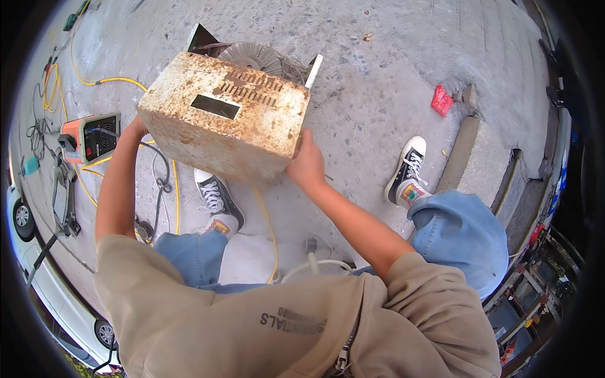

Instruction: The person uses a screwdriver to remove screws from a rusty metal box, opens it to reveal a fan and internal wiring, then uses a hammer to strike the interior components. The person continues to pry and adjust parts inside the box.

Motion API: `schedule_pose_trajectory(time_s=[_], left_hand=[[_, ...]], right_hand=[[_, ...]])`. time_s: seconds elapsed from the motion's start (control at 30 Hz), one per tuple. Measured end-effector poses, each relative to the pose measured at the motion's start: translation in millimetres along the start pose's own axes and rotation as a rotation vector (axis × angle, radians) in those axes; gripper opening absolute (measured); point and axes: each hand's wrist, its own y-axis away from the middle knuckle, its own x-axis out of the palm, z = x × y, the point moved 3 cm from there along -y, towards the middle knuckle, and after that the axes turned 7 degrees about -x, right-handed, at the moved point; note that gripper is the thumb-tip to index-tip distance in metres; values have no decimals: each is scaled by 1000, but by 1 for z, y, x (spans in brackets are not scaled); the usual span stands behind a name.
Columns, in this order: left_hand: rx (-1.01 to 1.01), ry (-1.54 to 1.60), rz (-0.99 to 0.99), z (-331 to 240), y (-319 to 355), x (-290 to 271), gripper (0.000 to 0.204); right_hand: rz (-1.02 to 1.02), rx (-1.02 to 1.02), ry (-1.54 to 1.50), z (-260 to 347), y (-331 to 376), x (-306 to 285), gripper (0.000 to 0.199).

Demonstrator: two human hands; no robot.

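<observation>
In the head view, holds a rusty, off-white metal casing (214,148) between the left hand (140,128) and the right hand (307,165), ahead of the body and a little left of centre, tilted so as to show a slotted face and a long plain side. Clamps the right hand on the casing's right end, with fingers against the edge. Reaches to the left end with the left hand; with those fingers mostly hidden, cannot tell how firmly closed. Shows just beyond, on the far side, a round finned part (249,57), partly covered by the casing. Plants the left shoe (217,201) near the casing's near edge and the right shoe (409,165) well apart to the right, on rough concrete ground (365,113). Has an orange boxy machine (90,138) to the left, close to a yellow hose (113,80), and a red crumpled packet (442,101) to the far right. Looks, by judgement, like a step of steadying and handling the casing two-handed. Calls next for an even hold at both ends, with care for the rusty edges and room left around the finned part and the left shoe.
</observation>
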Motion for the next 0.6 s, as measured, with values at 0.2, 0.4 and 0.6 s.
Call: schedule_pose_trajectory(time_s=[0.2,0.4,0.6], left_hand=[[141,-574,-123,-17,-5,6,68],[138,-688,-121,-25,4,4,64],[154,43,-52,44,-22,5,60]], right_hand=[[-21,-64,67,11,-5,-11,67],[23,-62,183,19,-15,-10,54],[113,-29,191,12,-23,-10,36]])
